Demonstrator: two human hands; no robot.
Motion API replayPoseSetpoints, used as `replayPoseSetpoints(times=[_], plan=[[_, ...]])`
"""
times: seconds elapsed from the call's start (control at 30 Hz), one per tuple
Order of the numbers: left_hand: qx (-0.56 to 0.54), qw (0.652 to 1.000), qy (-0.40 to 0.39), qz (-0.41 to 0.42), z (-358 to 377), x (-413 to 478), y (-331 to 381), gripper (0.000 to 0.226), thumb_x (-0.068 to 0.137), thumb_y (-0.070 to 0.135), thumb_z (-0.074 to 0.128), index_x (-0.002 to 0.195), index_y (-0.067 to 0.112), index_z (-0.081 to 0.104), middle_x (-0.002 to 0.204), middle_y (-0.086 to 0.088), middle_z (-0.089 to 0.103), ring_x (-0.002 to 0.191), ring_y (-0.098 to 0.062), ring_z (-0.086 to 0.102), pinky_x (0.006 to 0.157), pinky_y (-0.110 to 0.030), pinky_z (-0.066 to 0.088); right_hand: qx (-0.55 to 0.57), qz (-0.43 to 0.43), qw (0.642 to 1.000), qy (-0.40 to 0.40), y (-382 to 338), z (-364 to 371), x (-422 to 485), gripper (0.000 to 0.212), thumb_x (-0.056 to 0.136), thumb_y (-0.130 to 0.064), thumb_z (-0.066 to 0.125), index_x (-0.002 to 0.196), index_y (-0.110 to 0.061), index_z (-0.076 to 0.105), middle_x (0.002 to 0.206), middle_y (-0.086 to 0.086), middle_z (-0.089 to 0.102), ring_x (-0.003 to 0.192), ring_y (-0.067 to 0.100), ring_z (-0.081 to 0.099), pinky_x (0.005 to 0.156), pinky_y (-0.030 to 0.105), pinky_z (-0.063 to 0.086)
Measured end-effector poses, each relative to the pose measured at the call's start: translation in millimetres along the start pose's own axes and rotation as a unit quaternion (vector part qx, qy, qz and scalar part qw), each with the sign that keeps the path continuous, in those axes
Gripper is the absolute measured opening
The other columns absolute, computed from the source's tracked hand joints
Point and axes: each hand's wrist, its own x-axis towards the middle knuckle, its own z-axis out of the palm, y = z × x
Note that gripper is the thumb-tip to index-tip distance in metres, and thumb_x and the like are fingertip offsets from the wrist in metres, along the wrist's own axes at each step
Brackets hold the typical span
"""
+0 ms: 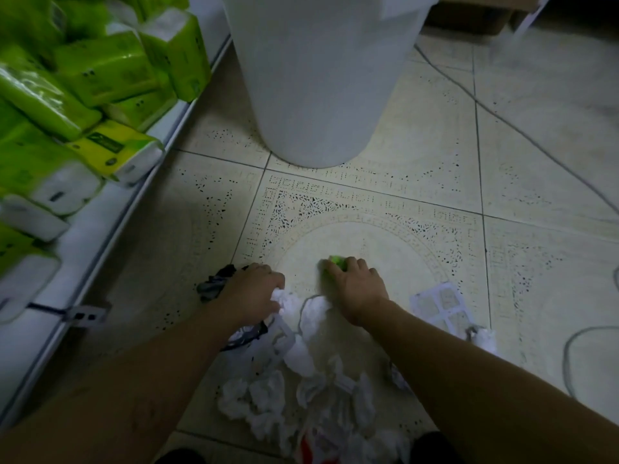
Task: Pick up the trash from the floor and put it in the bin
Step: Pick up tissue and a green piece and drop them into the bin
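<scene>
A tall white bin (315, 78) stands on the tiled floor ahead of me. My left hand (253, 291) grips a crumpled white tissue (284, 304), with a dark grey wrapper (214, 284) under its far side. My right hand (356, 289) curls round a small green scrap (337, 261) on the floor. A pile of crumpled white tissues (301, 396) lies between my forearms, partly hidden by them.
A low white shelf (110, 209) with several green tissue packs (100, 68) runs along the left. A white perforated sheet (442, 306) lies right of my right hand. Grey cables (522, 132) cross the floor at the right. A cardboard box (469, 15) sits behind the bin.
</scene>
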Motion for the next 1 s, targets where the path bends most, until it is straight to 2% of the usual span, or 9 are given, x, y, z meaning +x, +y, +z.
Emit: replayPoseSetpoints(times=[0.2, 0.27, 0.33, 0.43, 0.53, 0.6, 0.73, 0.87, 1.0], plan=[[-0.092, 0.995, 0.03, -0.036, -11, 4, 2, 0.024, 0.083, 0.034, 0.067, 0.083, 0.017, 0.05, 0.092, 0.0, 0.043, 0.082, -0.019, 0.049, 0.071, -0.032, 0.043, -0.004, 0.024, 0.999, -0.027, -5, -11, 3, 0.068, 0.083, -0.014, 0.067, 0.141, -0.013, 0.031, 0.131, 0.018, 0.043, 0.116, 0.031, 0.046, 0.088, 0.039, 0.045], [-0.127, 0.989, 0.063, -0.03, -11, 4, 3, 0.016, 0.089, 0.022, 0.058, 0.083, 0.013, 0.046, 0.084, 0.0, 0.047, 0.072, -0.016, 0.049, 0.062, -0.019, 0.041, 0.013, 0.025, 0.999, -0.034, -5, -11, 2, 0.065, 0.084, -0.015, 0.068, 0.139, -0.014, 0.034, 0.129, 0.017, 0.045, 0.114, 0.03, 0.047, 0.087, 0.038, 0.047], [-0.165, 0.982, 0.087, -0.037, -15, 5, 6, 0.013, 0.092, 0.016, 0.053, 0.089, 0.011, 0.041, 0.07, 0.0, 0.046, 0.057, -0.011, 0.043, 0.046, -0.015, 0.033, 0.042, 0.033, 0.998, -0.037, -4, -12, -1, 0.062, 0.085, -0.016, 0.066, 0.139, -0.015, 0.035, 0.127, 0.016, 0.046, 0.112, 0.031, 0.049, 0.087, 0.039, 0.048], [-0.208, 0.975, 0.068, -0.031, -26, 8, 10, 0.021, 0.096, 0.022, 0.049, 0.113, 0.014, 0.041, 0.075, -0.001, 0.054, 0.064, -0.016, 0.052, 0.053, -0.025, 0.038, 0.088, 0.053, 0.994, -0.025, -1, -20, -3, 0.055, 0.088, -0.015, 0.061, 0.137, -0.018, 0.038, 0.122, 0.016, 0.047, 0.102, 0.032, 0.056, 0.076, 0.035, 0.049], [-0.181, 0.982, 0.05, -0.029, -39, 13, 13, 0.017, 0.096, 0.032, 0.046, 0.095, 0.015, 0.051, 0.084, -0.003, 0.059, 0.08, -0.022, 0.059, 0.065, -0.029, 0.045, 0.133, 0.065, 0.989, 0.008, 3, -40, 2, 0.047, 0.092, -0.018, 0.055, 0.137, -0.019, 0.041, 0.119, 0.015, 0.049, 0.096, 0.033, 0.059, 0.071, 0.035, 0.049], [-0.156, 0.985, 0.06, -0.033, -53, 15, 19, 0.032, 0.092, 0.048, 0.047, 0.073, 0.023, 0.049, 0.077, -0.002, 0.057, 0.074, -0.021, 0.057, 0.069, -0.033, 0.045, 0.16, 0.071, 0.984, 0.037, 6, -58, 4, 0.046, 0.093, -0.024, 0.054, 0.137, -0.02, 0.041, 0.118, 0.014, 0.051, 0.093, 0.031, 0.059, 0.072, 0.036, 0.052], [-0.145, 0.985, 0.081, -0.052, -99, 17, 32, 0.056, 0.087, 0.055, 0.049, 0.046, 0.016, 0.052, 0.05, -0.001, 0.054, 0.052, -0.017, 0.054, 0.054, -0.024, 0.04, 0.226, 0.053, 0.969, 0.079, 11, -106, 3, 0.057, 0.087, -0.028, 0.061, 0.139, -0.02, 0.039, 0.126, 0.014, 0.055, 0.105, 0.032, 0.057, 0.083, 0.038, 0.05], [-0.191, 0.959, 0.208, -0.03, -165, 20, 46, 0.05, 0.092, 0.044, 0.048, 0.049, 0.022, 0.06, 0.051, 0.009, 0.063, 0.05, -0.001, 0.056, 0.053, -0.018, 0.037, 0.283, 0.029, 0.946, 0.153, 18, -169, -3, 0.062, 0.082, -0.028, 0.068, 0.138, -0.021, 0.042, 0.128, 0.009, 0.058, 0.104, 0.026, 0.057, 0.079, 0.031, 0.045], [-0.22, 0.941, 0.258, 0.016, -236, 21, 61, 0.028, 0.091, 0.027, 0.052, 0.068, 0.015, 0.061, 0.061, -0.005, 0.068, 0.036, 0.0, 0.049, 0.039, -0.016, 0.038, 0.318, 0.002, 0.919, 0.233, 24, -228, -13, 0.062, 0.079, -0.031, 0.07, 0.135, -0.024, 0.046, 0.125, 0.006, 0.059, 0.097, 0.022, 0.059, 0.078, 0.031, 0.047]])
